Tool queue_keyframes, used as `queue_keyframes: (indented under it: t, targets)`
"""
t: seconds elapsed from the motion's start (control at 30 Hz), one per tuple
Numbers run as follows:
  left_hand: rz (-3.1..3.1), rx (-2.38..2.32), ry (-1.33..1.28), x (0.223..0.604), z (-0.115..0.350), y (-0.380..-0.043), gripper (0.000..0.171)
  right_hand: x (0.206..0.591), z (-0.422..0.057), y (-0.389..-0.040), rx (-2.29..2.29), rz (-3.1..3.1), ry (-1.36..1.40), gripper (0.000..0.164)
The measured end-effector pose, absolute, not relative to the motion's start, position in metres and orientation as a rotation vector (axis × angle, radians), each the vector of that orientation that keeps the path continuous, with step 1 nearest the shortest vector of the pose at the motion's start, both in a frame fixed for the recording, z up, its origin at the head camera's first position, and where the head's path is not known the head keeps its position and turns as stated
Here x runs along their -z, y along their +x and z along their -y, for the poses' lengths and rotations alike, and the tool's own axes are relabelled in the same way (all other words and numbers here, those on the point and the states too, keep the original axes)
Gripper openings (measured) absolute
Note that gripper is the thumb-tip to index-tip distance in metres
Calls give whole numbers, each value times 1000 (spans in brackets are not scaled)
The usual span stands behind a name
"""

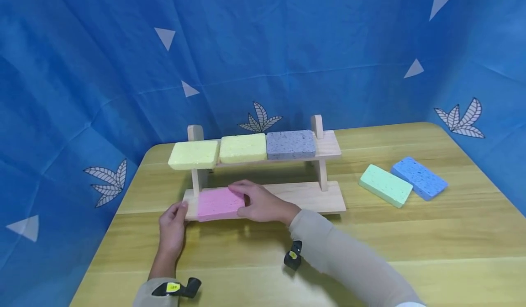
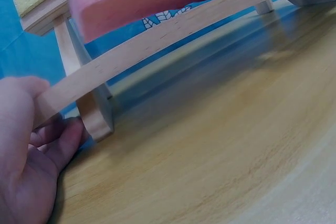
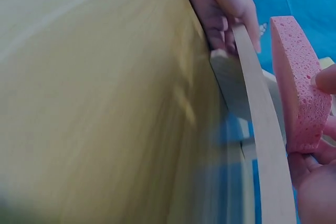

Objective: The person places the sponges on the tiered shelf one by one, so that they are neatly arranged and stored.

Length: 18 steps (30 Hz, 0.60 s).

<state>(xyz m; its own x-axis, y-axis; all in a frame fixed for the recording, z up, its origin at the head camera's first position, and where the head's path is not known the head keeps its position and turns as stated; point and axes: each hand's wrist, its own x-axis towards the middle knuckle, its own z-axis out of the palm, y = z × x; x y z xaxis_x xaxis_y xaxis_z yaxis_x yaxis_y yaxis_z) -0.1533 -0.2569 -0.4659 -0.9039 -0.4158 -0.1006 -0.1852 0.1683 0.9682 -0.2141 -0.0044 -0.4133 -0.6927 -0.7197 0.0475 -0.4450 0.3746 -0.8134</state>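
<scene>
A pink sponge (image 1: 219, 203) is over the left part of the wooden rack's lower shelf (image 1: 300, 197). My right hand (image 1: 265, 203) pinches its right end between thumb and fingers. In the left wrist view a gap shows under the pink sponge (image 2: 142, 1), so it is held a little above the board. My left hand (image 1: 171, 229) grips the left end of the lower shelf, thumb on top; in the left wrist view its fingers (image 2: 65, 142) curl underneath, beside the rack's foot. On the upper shelf (image 1: 328, 146) sit two yellow sponges (image 1: 194, 155) and a grey-purple sponge (image 1: 290, 144), side by side.
To the right of the rack, a light green sponge (image 1: 386, 185) and a blue sponge (image 1: 419, 178) lie touching on the wooden table (image 1: 456, 234). A blue patterned cloth (image 1: 328, 55) hangs behind the table and along its sides. The rack's uprights (image 1: 322, 174) join both shelves.
</scene>
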Motion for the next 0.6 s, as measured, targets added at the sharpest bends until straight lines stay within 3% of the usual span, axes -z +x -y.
queue_keyframes:
  t: [0.37,0.6]
  targets:
    - [2216,1846,553,467,256,-154,35,418,33,-210,1233,-2345,-1034,69]
    - [2292,1787,595,466,257,-153,39,419,41,-210,1163,-2427,-1085,69]
